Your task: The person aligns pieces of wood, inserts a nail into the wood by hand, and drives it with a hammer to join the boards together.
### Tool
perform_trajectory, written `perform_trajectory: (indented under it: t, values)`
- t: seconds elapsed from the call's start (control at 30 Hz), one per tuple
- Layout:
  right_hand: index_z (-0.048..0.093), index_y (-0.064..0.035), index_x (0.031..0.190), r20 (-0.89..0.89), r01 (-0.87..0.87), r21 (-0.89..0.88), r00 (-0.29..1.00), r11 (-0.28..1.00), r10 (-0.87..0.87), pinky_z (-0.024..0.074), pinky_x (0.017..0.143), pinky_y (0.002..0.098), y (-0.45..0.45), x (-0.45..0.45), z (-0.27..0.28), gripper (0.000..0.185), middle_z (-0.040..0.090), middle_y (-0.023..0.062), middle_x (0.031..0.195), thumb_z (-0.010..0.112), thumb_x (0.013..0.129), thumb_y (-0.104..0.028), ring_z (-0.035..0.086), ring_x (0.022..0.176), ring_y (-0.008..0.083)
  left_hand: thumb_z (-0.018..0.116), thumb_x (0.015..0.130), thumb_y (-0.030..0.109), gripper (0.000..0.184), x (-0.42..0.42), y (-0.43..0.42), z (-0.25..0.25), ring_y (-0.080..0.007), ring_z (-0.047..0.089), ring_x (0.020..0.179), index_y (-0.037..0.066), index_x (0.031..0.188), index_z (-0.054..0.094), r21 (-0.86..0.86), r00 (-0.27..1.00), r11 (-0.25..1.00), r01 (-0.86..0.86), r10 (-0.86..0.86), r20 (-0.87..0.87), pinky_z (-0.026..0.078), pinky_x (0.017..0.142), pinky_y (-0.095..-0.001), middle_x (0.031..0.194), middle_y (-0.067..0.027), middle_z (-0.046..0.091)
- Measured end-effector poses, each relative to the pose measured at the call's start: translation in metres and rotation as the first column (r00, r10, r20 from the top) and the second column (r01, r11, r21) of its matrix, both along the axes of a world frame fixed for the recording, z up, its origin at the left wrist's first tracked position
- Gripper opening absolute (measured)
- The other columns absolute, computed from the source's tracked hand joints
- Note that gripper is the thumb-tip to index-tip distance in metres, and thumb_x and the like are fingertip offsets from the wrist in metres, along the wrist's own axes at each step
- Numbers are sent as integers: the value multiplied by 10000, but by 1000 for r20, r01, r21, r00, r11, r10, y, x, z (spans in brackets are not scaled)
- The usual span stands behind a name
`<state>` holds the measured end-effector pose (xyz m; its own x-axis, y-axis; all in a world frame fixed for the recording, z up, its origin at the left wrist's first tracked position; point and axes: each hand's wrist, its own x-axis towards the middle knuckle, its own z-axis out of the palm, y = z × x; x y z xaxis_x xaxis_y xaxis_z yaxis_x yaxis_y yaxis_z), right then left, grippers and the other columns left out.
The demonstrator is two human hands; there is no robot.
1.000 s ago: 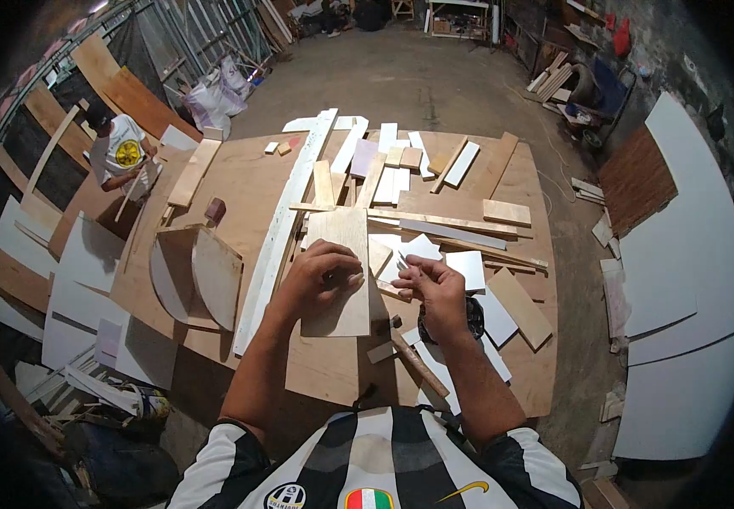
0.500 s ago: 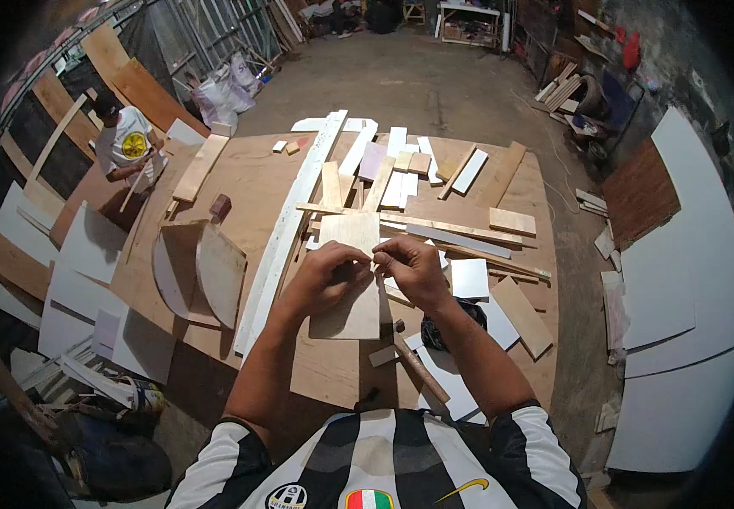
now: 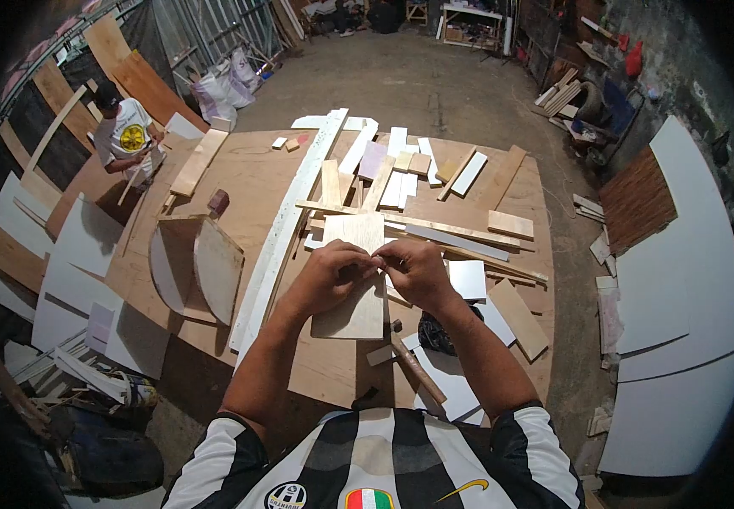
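My left hand (image 3: 338,276) and my right hand (image 3: 413,273) meet fingertip to fingertip over a pale rectangular wooden board (image 3: 351,318). Both are closed in a pinch. What sits between the fingers is too small or too hidden to name. Under them, the board lies with its long side pointing away from me, partly covered by my left hand. A hammer (image 3: 418,368) with a wooden handle rests just right of the board's near end. Beside my right forearm is a black plastic bag (image 3: 437,332), partly hidden by that arm.
Wood strips and white offcuts (image 3: 468,173) cover the far right of the plywood table (image 3: 282,373). A long white plank (image 3: 290,229) runs left of the board. Further left stands a curved wooden piece (image 3: 218,271). A co-worker (image 3: 129,140) handles a piece at the far left.
My fingertips have drawn closer together, and the right hand's fingers are more tucked in. The view has shifted slightly. The board and hammer stay in place on the table.
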<state>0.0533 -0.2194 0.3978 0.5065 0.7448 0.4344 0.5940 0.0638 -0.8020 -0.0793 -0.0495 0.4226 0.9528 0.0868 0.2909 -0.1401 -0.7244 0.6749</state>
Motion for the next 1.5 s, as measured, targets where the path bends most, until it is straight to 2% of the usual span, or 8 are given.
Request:
perform_trajectory:
  t: [0.17,0.53,0.83,0.9,1.07,1.2,1.27,1.5]
  values:
    - [770,-43,917,152,13,-17,988,1000,-10,583,644,349,1,1,0,61,751,133,812,757,878,-88,742,704,217,825,869,75,199,0,-6,5,-243,728,1013,94,1066,802,58,1000,998,-24,24,0,614,880,-361,1068,-108,761]
    - [783,-23,938,83,-26,48,996,999,22,576,635,317,0,0,-10,71,737,94,820,799,882,-65,712,717,158,856,819,66,199,-1,-13,-7,-223,710,900,104,1010,816,167,984,979,-118,93,149,586,767,-370,967,-73,761]
    - [775,-25,928,45,-10,66,999,998,7,571,619,312,2,-1,-12,98,740,102,816,796,904,-118,721,708,165,861,817,136,176,4,-5,-14,-232,697,862,139,990,830,132,981,983,-127,105,165,572,767,-379,908,-61,762]
    - [766,-25,915,-1,-6,81,1000,997,6,571,616,323,3,-1,-15,142,741,110,813,800,908,-163,736,709,187,861,816,134,188,4,-5,-14,-230,698,866,144,1002,829,140,979,983,-115,88,183,576,774,-378,920,-61,764]
    - [778,-3,954,-22,-7,92,1000,996,9,597,644,290,3,0,-18,81,759,114,843,766,932,-81,733,739,137,858,817,126,235,3,-7,-9,-224,702,890,157,1047,822,155,980,983,-97,67,187,583,801,-372,960,-57,766]
    - [779,0,957,39,18,59,999,998,-20,597,639,290,1,0,-12,100,761,121,837,775,928,-96,731,730,136,854,826,111,241,1,-10,2,-241,709,932,112,1062,806,150,995,985,-82,73,65,585,823,-370,1008,-86,759]
    - [772,-18,919,33,31,75,999,997,-34,579,624,334,1,-2,-12,158,758,122,810,754,945,-173,739,686,206,853,829,101,234,1,-11,4,-253,720,941,81,1056,798,132,996,987,-87,87,9,589,832,-375,1027,-103,756]
    - [773,-42,902,10,18,118,1000,993,-20,571,628,351,3,-2,-14,184,749,113,799,777,935,-223,737,704,220,863,823,117,234,1,-12,-2,-262,713,996,67,1042,800,124,991,986,-113,104,80,590,853,-371,1064,-112,746]
